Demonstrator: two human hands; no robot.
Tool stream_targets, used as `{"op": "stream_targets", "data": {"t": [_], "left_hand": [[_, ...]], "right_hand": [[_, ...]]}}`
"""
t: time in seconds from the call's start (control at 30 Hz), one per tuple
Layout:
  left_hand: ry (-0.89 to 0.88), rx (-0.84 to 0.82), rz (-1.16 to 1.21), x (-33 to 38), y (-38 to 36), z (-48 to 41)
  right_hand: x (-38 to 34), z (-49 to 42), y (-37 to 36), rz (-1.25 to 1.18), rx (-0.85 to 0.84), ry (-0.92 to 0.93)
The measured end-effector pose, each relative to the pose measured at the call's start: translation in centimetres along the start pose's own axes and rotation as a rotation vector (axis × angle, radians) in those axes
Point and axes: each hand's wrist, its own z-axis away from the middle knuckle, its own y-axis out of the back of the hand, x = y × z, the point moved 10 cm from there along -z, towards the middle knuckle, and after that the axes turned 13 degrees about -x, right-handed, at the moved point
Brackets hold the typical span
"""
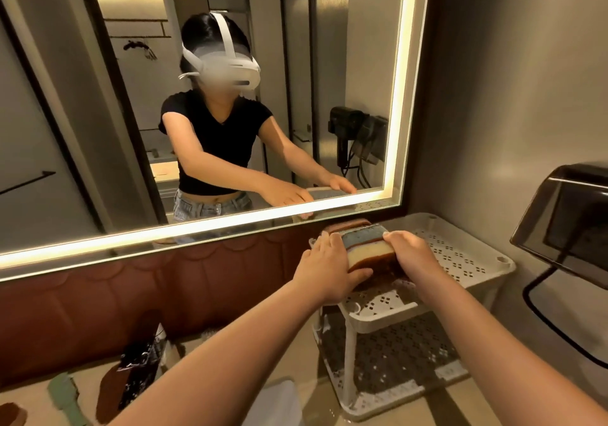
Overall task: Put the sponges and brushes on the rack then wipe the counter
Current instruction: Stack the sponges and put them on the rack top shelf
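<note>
Left hand (324, 266), right hand (413, 254) clamp stacked sponges (368, 249), blue-grey over cream-brown, above white perforated rack (460, 254).

White rack (467, 254) bears stacked sponges (368, 248); counter (411, 406) perhaps beige

hands 2 (324, 269) (409, 251) | stacked sponges 3 (368, 248) | rack 1 (467, 254)
</note>
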Motion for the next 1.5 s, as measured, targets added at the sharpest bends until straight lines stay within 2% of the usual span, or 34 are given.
{"op": "stream_targets", "data": {"t": [0.23, 0.5, 0.77, 1.13, 1.2, 1.3, 1.5], "left_hand": [[-0.017, 0.019, 0.049, 0.6, -1.5, -1.4], [0.053, -0.046, -0.023, 0.2, -3.3, -1.1], [0.114, -0.133, -0.061, -0.4, -3.8, -1.3], [0.185, -0.117, -0.053, 0.0, -2.9, 0.0], [0.164, -0.116, -0.022, 0.5, -2.4, 0.3], [0.091, -0.078, -0.04, 1.0, -0.7, 0.9], [-0.027, -0.089, -0.083, 0.0, 3.7, 5.2]], "right_hand": [[1.0, -1.7, 0.6, 0.125, 0.045, 0.02], [1.4, -2.3, 0.5, 0.291, 0.097, 0.045], [2.4, -2.8, 0.4, 0.444, 0.129, -0.024], [2.1, -1.3, 0.8, 0.603, 0.186, -0.141], [1.0, -0.6, 0.6, 0.679, 0.186, -0.114], [-1.9, 0.7, -0.3, 0.789, 0.192, 0.041], [-6.8, 3.2, -3.9, 0.838, 0.049, 0.249]]}}
